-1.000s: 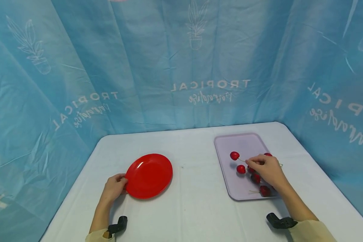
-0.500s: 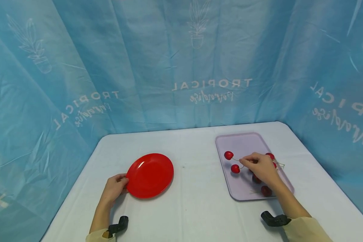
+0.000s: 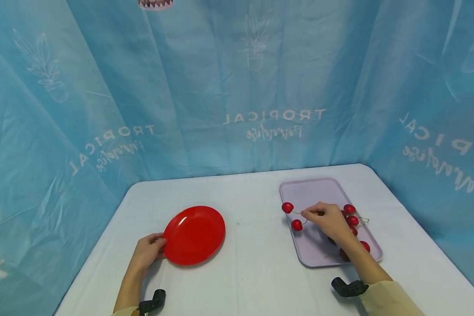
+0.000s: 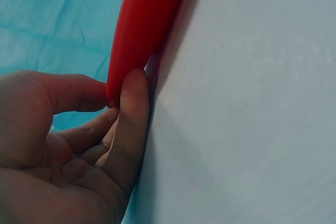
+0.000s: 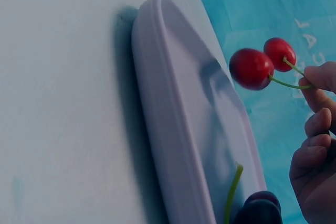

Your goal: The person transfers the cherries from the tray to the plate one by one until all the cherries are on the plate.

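left hand point(image 3: 148, 251) pinches the plate point(image 3: 195, 236) by its rim, seemingly to steady it; right hand point(image 3: 331, 220) pinches two cherries point(image 5: 252, 69) by their stems above the tray's point(image 3: 316, 191) left edge, likely sparing the fruit.

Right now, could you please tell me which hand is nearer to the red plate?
Left: the left hand grips the red plate at its left edge, while the right hand is away to the right, above the lilac tray, holding two cherries.

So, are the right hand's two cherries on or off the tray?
Off: the right wrist view shows both cherries held by their stems, clear of the tray.
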The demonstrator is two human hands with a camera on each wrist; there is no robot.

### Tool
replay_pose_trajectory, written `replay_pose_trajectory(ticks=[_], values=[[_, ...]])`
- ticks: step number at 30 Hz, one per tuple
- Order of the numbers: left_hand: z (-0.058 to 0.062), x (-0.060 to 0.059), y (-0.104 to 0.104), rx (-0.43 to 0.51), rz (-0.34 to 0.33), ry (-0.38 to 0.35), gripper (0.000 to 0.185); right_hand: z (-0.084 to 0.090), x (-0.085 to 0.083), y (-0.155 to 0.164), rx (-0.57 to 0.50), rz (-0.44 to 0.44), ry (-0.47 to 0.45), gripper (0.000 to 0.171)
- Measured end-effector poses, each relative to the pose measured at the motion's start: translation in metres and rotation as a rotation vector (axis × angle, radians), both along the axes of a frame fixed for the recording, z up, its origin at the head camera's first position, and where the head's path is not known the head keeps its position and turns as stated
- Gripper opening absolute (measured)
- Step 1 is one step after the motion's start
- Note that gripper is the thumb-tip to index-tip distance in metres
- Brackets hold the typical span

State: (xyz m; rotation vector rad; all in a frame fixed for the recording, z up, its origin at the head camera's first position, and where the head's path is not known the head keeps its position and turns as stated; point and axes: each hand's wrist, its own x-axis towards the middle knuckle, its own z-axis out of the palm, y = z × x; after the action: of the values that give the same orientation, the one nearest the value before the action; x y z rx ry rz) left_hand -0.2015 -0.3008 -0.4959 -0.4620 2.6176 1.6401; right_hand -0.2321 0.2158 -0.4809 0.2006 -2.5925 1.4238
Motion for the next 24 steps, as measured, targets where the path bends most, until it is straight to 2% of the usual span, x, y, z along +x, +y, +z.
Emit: replay_pose_trajectory(ticks=[5, 10, 14, 24], values=[[-0.002, 0.000, 0.003, 0.033, 0.006, 0.012, 0.042, 0.003, -0.002, -0.005, -0.006, -0.002, -0.036, 0.028], [0.005, 0.004, 0.003, 0.027, 0.012, 0.009, 0.045, -0.001, -0.004, -0.015, -0.059, 0.017, -0.049, 0.028], [0.004, 0.005, 0.002, 0.024, 0.021, 0.012, 0.044, -0.002, -0.005, -0.021, -0.087, 0.033, -0.061, 0.028], [0.000, 0.003, 0.003, 0.041, 0.027, 0.011, 0.043, -0.006, -0.010, -0.034, -0.086, 0.002, -0.082, 0.028]])
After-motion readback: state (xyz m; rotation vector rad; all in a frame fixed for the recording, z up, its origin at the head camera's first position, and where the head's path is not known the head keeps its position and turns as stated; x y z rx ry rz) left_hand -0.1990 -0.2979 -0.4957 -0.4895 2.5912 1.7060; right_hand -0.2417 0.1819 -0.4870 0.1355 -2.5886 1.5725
